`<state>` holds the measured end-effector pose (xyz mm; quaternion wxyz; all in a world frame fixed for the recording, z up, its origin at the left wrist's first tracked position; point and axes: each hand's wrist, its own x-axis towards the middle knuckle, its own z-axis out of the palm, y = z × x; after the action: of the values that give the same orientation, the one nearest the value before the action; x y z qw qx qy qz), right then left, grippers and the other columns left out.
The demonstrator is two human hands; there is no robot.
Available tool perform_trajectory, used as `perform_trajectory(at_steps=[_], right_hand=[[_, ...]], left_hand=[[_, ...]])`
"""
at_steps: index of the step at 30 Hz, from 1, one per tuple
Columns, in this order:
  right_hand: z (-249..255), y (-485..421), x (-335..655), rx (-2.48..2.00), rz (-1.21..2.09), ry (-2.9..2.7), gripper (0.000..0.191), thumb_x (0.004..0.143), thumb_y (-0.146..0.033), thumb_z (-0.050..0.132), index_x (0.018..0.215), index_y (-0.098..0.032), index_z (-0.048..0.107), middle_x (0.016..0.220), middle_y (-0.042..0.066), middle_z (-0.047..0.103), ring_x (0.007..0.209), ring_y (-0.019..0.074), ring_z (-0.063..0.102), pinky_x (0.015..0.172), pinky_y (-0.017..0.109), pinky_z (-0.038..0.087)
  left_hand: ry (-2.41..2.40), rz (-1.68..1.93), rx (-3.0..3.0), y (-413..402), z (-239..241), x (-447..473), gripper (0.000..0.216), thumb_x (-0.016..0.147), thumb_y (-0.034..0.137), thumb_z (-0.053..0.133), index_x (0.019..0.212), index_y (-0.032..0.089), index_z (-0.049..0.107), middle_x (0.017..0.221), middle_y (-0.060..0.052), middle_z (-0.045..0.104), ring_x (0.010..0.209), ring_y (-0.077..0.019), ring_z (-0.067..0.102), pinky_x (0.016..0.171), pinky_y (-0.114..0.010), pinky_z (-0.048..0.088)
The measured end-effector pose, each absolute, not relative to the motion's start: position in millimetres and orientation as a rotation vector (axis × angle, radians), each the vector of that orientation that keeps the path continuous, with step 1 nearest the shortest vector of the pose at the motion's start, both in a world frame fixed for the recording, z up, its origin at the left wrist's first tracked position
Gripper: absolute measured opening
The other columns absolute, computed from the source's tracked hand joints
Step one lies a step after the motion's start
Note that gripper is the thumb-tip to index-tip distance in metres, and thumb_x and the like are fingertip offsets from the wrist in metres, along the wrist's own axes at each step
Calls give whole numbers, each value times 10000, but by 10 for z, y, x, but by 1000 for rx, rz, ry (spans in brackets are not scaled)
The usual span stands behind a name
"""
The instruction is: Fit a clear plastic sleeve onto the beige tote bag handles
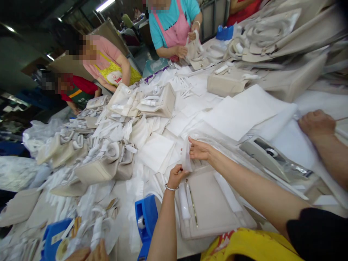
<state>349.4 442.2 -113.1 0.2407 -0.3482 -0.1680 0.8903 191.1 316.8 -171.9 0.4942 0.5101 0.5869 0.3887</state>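
A small translucent white wrapping sheet (186, 156) is stretched between my hands, above the table. My left hand (175, 176), with a bracelet on its wrist, pinches the sheet's lower end. My right hand (200, 149) holds its upper right side, the fingers partly hidden by the sheet. Just below lies a flat beige handbag (210, 203) with a gold zip on its face. White wrapping covers strips on both sides of the bag. A blue tape dispenser (146, 217) stands left of my left forearm.
Stacked white sheets (239, 112) lie beyond my hands. A grey tape dispenser (274, 156) stands at right, near another person's fist (317, 123). Wrapped beige bags (103, 161) pile up at left. Another person's hands work beside a second blue dispenser (56, 237). Several co-workers stand across the table.
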Motion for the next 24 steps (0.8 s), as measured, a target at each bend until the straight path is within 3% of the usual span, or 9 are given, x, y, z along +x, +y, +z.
perform_trajectory(at_steps=[3, 6, 12, 18, 22, 24], right_hand=[[-1157, 4572, 3383, -728, 2304, -24, 177, 820, -290, 421, 833, -130, 495, 792, 74, 611, 783, 152, 580, 714, 321, 499], [-1011, 4720, 3390, -704, 2028, -19, 77, 805, -192, 438, 825, -147, 498, 770, 56, 621, 780, 137, 585, 708, 277, 504], [-235, 4718, 3409, -655, 1765, -793, 311, 765, -293, 511, 1034, -143, 473, 877, 88, 617, 802, 179, 584, 792, 402, 469], [330, 4614, 3411, -822, 1008, -1539, 389, 621, -327, 654, 973, -176, 583, 1094, 86, 532, 1040, 239, 466, 989, 409, 285], [591, 4928, 3529, -665, 1377, -1156, 366, 675, -318, 609, 997, -168, 523, 934, 83, 605, 786, 211, 592, 761, 425, 485], [705, 5187, 3596, -591, 1493, -983, 295, 672, -255, 618, 927, -141, 522, 827, 81, 629, 708, 193, 605, 678, 383, 520]], left_hand=[[1398, 919, 1219, 3080, -1726, 1849, 217, 630, 332, 611, 668, 124, 563, 686, -14, 536, 703, -117, 468, 693, -247, 376], [1407, 969, 1056, 3016, -1775, 1812, 214, 612, 317, 623, 680, 125, 556, 649, 1, 539, 645, -103, 471, 645, -236, 375], [1385, 1079, 872, 3148, -1812, 1888, 221, 588, 312, 634, 643, 126, 530, 594, 21, 539, 583, -85, 457, 591, -212, 357], [1331, 1094, 875, 3317, -1794, 1918, 234, 592, 317, 630, 679, 120, 538, 610, 17, 538, 573, -78, 444, 569, -203, 334], [1343, 1122, 843, 3271, -1883, 1903, 265, 558, 341, 648, 639, 118, 532, 575, 21, 520, 567, -81, 434, 571, -211, 325], [1342, 1128, 818, 3220, -1927, 1885, 283, 539, 356, 657, 618, 120, 522, 555, 28, 505, 556, -79, 422, 561, -212, 316]])
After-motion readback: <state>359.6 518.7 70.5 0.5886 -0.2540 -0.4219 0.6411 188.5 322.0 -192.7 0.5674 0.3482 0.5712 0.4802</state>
